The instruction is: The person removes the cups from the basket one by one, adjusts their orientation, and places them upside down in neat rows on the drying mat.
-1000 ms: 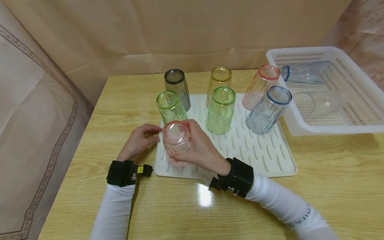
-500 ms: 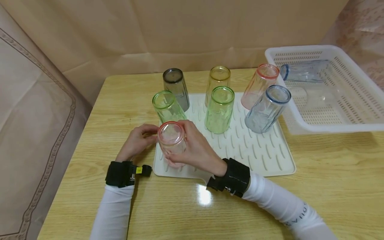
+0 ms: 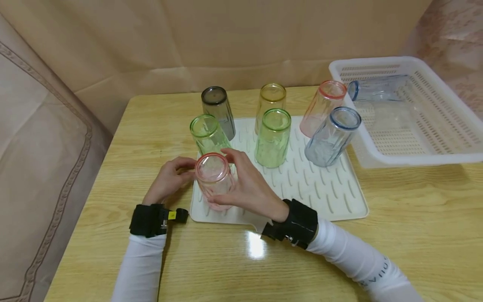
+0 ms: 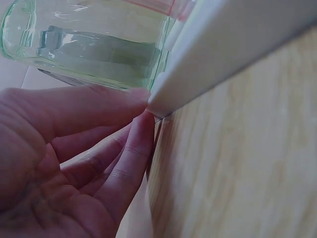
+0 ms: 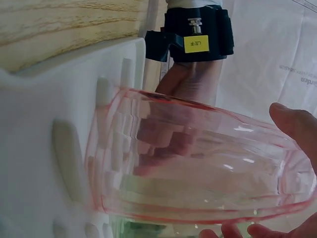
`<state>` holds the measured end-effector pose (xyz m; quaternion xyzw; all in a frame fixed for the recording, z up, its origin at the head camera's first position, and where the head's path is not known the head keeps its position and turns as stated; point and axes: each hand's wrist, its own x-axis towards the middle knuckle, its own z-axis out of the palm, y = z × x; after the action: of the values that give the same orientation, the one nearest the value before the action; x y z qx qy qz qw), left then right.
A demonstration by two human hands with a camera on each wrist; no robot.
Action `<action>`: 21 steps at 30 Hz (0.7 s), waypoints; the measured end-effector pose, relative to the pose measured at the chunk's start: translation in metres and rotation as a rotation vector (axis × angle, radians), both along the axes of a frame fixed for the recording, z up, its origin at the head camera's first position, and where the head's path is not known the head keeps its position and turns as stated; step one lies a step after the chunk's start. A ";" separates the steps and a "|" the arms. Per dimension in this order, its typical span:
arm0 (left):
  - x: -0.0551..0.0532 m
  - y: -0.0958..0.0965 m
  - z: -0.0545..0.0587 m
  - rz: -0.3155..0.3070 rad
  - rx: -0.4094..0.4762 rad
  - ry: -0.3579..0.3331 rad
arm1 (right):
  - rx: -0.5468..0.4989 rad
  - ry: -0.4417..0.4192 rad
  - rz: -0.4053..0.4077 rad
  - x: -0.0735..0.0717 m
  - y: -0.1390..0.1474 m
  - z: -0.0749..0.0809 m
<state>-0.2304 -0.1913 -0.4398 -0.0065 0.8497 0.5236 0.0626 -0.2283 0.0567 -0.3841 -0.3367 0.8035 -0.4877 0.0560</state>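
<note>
A clear pink glass [image 3: 213, 180] stands upside down at the near left of a white ridged drying mat [image 3: 302, 197]. My right hand [image 3: 250, 188] is spread around it, thumb on the near side and fingers behind. In the right wrist view, the thumb [image 5: 292, 124] and fingertips [image 5: 230, 230] stand slightly off the pink glass. My left hand [image 3: 170, 178] pinches the mat's left edge between thumb and fingertips, as the left wrist view shows. Just behind the pink glass stands an upturned green glass [image 3: 209, 136], its lower part partly hidden.
Several upturned glasses stand further back on the mat: a grey one [image 3: 219, 113], an amber one [image 3: 271, 100], a second green one [image 3: 273, 138], another pink one [image 3: 324, 105] and a blue one [image 3: 332, 138]. A white basket [image 3: 407, 159] at right holds a blue glass [image 3: 381, 89] lying down.
The pink glass shifted slightly left towards the mat's edge, then stayed put. My right hand's fingers have loosened and spread from it. My left hand has kept its place.
</note>
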 end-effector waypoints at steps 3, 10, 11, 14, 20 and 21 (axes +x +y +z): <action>0.000 0.000 0.001 0.003 0.001 -0.018 | 0.016 0.017 -0.029 0.001 0.010 0.007; 0.001 -0.001 0.000 -0.006 -0.005 -0.029 | -0.046 0.080 -0.092 0.002 0.050 0.031; 0.001 -0.002 0.000 -0.008 -0.006 -0.024 | -0.063 0.084 -0.105 0.002 0.057 0.035; 0.001 -0.002 0.000 -0.012 -0.002 -0.016 | -0.107 0.086 -0.154 0.003 0.079 0.050; 0.003 0.000 0.002 -0.016 0.009 -0.021 | -0.177 0.141 -0.270 0.001 0.119 0.081; 0.003 0.000 0.002 -0.015 0.006 -0.022 | -0.181 0.163 -0.287 0.000 0.125 0.085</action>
<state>-0.2270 -0.1914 -0.4373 -0.0055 0.8473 0.5256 0.0759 -0.2286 0.1814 -0.2988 -0.2607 0.7980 -0.5320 -0.1101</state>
